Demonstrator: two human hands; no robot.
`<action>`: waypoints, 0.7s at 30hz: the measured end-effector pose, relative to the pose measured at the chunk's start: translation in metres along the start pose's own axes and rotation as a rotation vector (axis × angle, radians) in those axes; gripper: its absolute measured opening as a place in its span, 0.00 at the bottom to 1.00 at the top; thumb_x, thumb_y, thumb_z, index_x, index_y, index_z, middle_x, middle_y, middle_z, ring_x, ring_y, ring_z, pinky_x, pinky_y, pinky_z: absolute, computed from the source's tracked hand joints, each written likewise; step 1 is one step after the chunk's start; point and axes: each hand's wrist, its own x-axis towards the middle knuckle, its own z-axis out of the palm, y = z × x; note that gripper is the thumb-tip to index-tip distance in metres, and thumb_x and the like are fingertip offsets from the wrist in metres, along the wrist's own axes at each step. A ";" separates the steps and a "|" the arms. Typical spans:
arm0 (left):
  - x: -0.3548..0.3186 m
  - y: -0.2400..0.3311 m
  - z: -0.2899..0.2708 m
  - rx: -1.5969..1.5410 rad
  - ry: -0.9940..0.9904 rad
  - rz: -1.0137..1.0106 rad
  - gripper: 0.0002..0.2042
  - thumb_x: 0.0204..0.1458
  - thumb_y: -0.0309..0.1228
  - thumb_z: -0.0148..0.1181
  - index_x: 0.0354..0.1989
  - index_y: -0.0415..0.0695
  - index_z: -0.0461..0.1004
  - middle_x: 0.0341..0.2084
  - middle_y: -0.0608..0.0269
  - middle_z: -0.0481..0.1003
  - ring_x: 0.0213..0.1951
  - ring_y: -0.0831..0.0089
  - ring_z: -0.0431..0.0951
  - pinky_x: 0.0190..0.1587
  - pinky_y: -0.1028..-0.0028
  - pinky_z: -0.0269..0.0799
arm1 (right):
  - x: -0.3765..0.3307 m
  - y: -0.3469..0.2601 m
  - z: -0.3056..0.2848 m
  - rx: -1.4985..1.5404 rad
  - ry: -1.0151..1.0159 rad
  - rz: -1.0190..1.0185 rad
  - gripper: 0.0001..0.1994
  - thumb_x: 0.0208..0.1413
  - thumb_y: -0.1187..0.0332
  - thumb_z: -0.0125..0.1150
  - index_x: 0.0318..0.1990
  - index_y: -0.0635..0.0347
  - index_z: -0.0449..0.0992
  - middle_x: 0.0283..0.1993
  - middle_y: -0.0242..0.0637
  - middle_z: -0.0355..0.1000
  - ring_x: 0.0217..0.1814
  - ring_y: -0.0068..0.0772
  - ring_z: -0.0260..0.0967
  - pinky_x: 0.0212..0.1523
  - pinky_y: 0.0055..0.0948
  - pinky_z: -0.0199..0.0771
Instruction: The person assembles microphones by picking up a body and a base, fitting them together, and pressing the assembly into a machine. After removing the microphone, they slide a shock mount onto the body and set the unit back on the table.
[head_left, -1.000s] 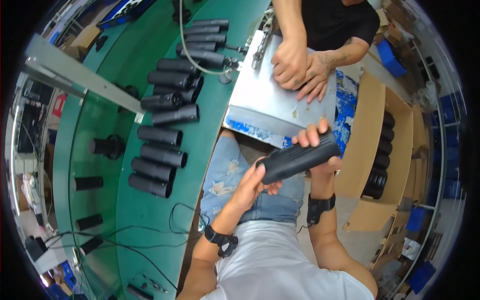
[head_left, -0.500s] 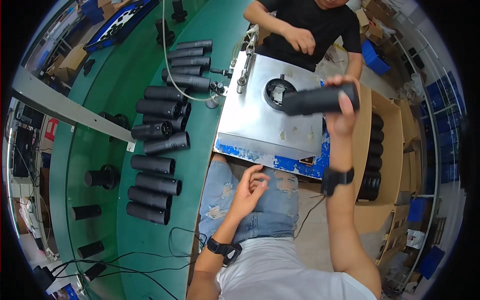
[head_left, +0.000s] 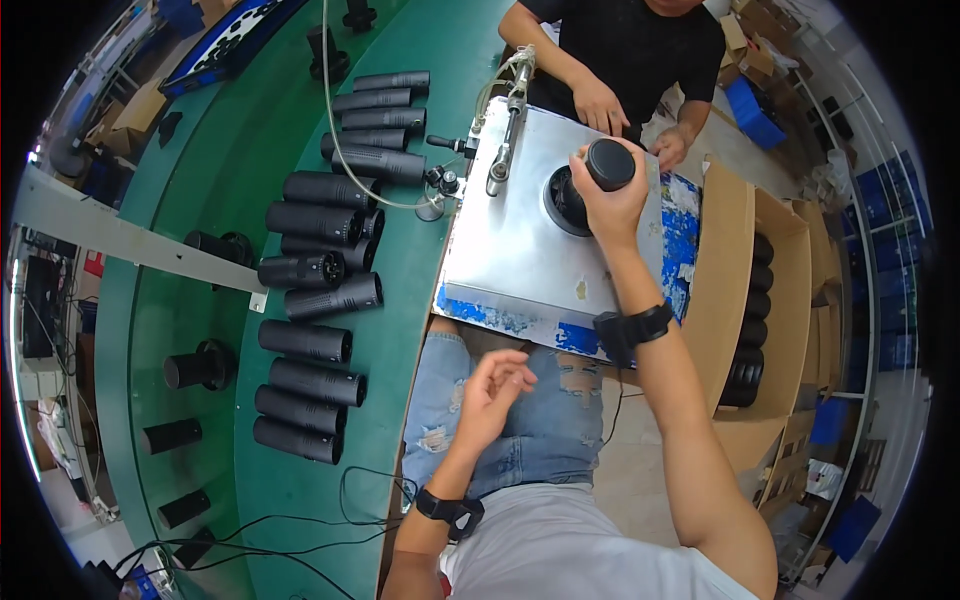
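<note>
My right hand (head_left: pixel 613 212) is wrapped round a black cylindrical housing (head_left: pixel 611 165), whose round closed end faces up. Its lower end is at the dark round opening (head_left: pixel 566 200) in the top of a metal box (head_left: pixel 520 255); my fingers and the housing hide whether it sits inside. Over my lap hangs my left hand (head_left: pixel 490 395), fingers loosely bent and apart, with nothing in it. To the left, on the green table (head_left: pixel 375 410), lie several similar black housings (head_left: pixel 318 383) in a rough column.
A lever clamp (head_left: pixel 510 130) with air tubing stands on the box's left side. At right, an open cardboard carton (head_left: pixel 730 290) holds several black housings. Across the box, another person's hands (head_left: pixel 600 105) are close by. Black cables (head_left: pixel 270 510) cross the table's near end.
My right hand has moved left and turned the housing from lying sideways to end-up at the round opening. The other person's hands have come lower and closer together.
</note>
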 end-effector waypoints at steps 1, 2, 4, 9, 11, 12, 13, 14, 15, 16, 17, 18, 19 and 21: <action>0.009 0.014 0.002 -0.006 0.001 0.102 0.12 0.59 0.26 0.51 0.50 0.37 0.66 0.35 0.59 0.75 0.36 0.77 0.74 0.41 0.78 0.70 | 0.000 0.001 0.004 -0.114 0.110 -0.008 0.19 0.45 0.71 0.71 0.42 0.62 0.68 0.35 0.34 0.73 0.37 0.20 0.70 0.42 0.22 0.71; 0.020 0.031 0.002 0.040 0.022 0.161 0.11 0.59 0.26 0.51 0.49 0.37 0.67 0.33 0.60 0.75 0.35 0.77 0.73 0.41 0.78 0.69 | 0.000 0.001 0.007 -0.122 0.112 -0.007 0.19 0.45 0.71 0.71 0.42 0.62 0.68 0.35 0.34 0.73 0.37 0.20 0.70 0.42 0.22 0.71; 0.045 0.071 -0.001 0.127 0.074 0.275 0.10 0.59 0.25 0.51 0.47 0.36 0.68 0.30 0.61 0.75 0.33 0.78 0.73 0.40 0.78 0.69 | -0.002 -0.013 0.019 -0.246 0.283 -0.034 0.18 0.45 0.72 0.71 0.41 0.62 0.68 0.36 0.33 0.72 0.37 0.20 0.69 0.43 0.22 0.70; 0.133 0.133 -0.027 0.281 0.074 0.508 0.07 0.57 0.25 0.52 0.42 0.38 0.70 0.28 0.63 0.75 0.31 0.80 0.72 0.37 0.80 0.68 | 0.001 0.009 0.001 -0.027 0.090 0.032 0.15 0.47 0.73 0.69 0.40 0.61 0.69 0.36 0.31 0.72 0.37 0.19 0.68 0.43 0.22 0.69; 0.184 0.145 -0.042 0.516 0.162 0.602 0.07 0.54 0.25 0.54 0.40 0.38 0.71 0.28 0.64 0.77 0.32 0.80 0.74 0.35 0.79 0.68 | 0.008 0.015 -0.011 0.117 -0.122 0.094 0.15 0.48 0.75 0.68 0.41 0.60 0.68 0.36 0.31 0.72 0.37 0.19 0.68 0.42 0.20 0.69; 0.210 0.149 -0.046 0.715 0.239 0.641 0.10 0.52 0.28 0.55 0.41 0.37 0.71 0.29 0.59 0.78 0.33 0.71 0.77 0.38 0.73 0.71 | 0.008 0.014 -0.012 0.103 -0.127 0.097 0.15 0.48 0.75 0.68 0.41 0.60 0.68 0.36 0.31 0.72 0.37 0.19 0.68 0.42 0.20 0.69; 0.232 0.155 -0.054 0.903 0.272 0.674 0.14 0.51 0.32 0.55 0.43 0.36 0.71 0.33 0.52 0.78 0.37 0.59 0.78 0.42 0.66 0.71 | 0.006 0.009 -0.007 0.095 -0.069 0.082 0.15 0.48 0.75 0.67 0.41 0.60 0.68 0.36 0.32 0.72 0.37 0.19 0.68 0.42 0.20 0.69; 0.252 0.157 -0.064 1.035 0.295 0.637 0.17 0.52 0.36 0.54 0.44 0.36 0.71 0.38 0.48 0.77 0.42 0.52 0.76 0.47 0.61 0.70 | 0.000 0.006 0.000 0.091 -0.013 0.071 0.15 0.48 0.75 0.67 0.41 0.61 0.67 0.36 0.32 0.72 0.37 0.19 0.68 0.42 0.20 0.69; 0.272 0.152 -0.071 1.192 0.318 0.590 0.18 0.53 0.38 0.53 0.46 0.36 0.71 0.41 0.46 0.76 0.44 0.50 0.76 0.49 0.59 0.69 | -0.003 0.006 0.002 0.086 -0.018 0.072 0.15 0.48 0.75 0.67 0.41 0.61 0.67 0.36 0.32 0.72 0.37 0.19 0.68 0.42 0.20 0.69; 0.284 0.152 -0.074 1.352 0.342 0.542 0.20 0.54 0.40 0.51 0.47 0.36 0.71 0.44 0.45 0.75 0.46 0.49 0.75 0.50 0.57 0.68 | -0.004 0.007 0.004 0.037 0.022 0.041 0.14 0.49 0.75 0.67 0.40 0.61 0.67 0.36 0.32 0.72 0.36 0.19 0.68 0.42 0.20 0.69; 0.294 0.151 -0.079 1.350 0.347 0.541 0.20 0.54 0.40 0.51 0.47 0.36 0.71 0.44 0.45 0.75 0.46 0.49 0.75 0.50 0.57 0.68 | -0.005 0.008 0.006 -0.009 0.062 0.010 0.14 0.49 0.76 0.66 0.40 0.61 0.67 0.36 0.32 0.73 0.36 0.19 0.68 0.41 0.19 0.69; 0.299 0.150 -0.079 1.472 0.318 0.396 0.21 0.54 0.42 0.50 0.46 0.36 0.73 0.44 0.45 0.75 0.47 0.49 0.75 0.51 0.56 0.67 | -0.005 0.009 0.005 -0.015 0.060 0.013 0.14 0.49 0.76 0.66 0.40 0.61 0.67 0.36 0.32 0.73 0.36 0.19 0.68 0.41 0.19 0.69; 0.302 0.148 -0.080 1.589 0.287 0.246 0.23 0.55 0.45 0.48 0.45 0.36 0.74 0.44 0.45 0.75 0.47 0.49 0.75 0.52 0.55 0.67 | -0.004 0.009 0.004 0.019 0.039 0.041 0.14 0.49 0.76 0.66 0.40 0.61 0.67 0.36 0.32 0.72 0.36 0.19 0.68 0.41 0.19 0.69; 0.305 0.149 -0.081 1.629 0.249 0.154 0.23 0.56 0.46 0.46 0.43 0.37 0.76 0.43 0.45 0.76 0.48 0.49 0.75 0.51 0.55 0.67 | -0.004 0.008 0.003 0.046 0.018 0.074 0.14 0.49 0.75 0.66 0.40 0.61 0.67 0.35 0.32 0.72 0.36 0.18 0.68 0.41 0.19 0.69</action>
